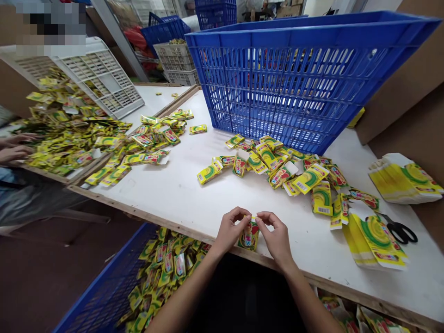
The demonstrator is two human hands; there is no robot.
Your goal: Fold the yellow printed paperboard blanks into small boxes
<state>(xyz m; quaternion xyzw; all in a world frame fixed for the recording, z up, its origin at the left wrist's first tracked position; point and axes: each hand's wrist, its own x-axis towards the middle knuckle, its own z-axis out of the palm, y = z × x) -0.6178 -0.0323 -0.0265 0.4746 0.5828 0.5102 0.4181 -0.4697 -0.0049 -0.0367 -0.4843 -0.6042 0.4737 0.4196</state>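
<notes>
At the front edge of the white table, a small yellow-green printed box (249, 235) stands between my hands. My left hand (233, 227) pinches its upper left corner with thumb and forefinger. On the other side, my right hand (274, 233) has thumb and forefinger closed at the top right corner. The top edge of the box is partly covered by my fingertips. Beyond my hands lies a loose pile of similar small boxes (267, 157), several with white flaps showing. A stack of flat yellow cartons (373, 238) rests to the right.
A large blue crate (277, 92) stands behind the pile. Black-handled scissors (400, 231) and another flat carton stack (404, 180) lie at right. Below the table edge, a blue crate (100, 282) holds many boxes. At left, another person's hands (15, 150) touch a heap by a white crate (107, 83).
</notes>
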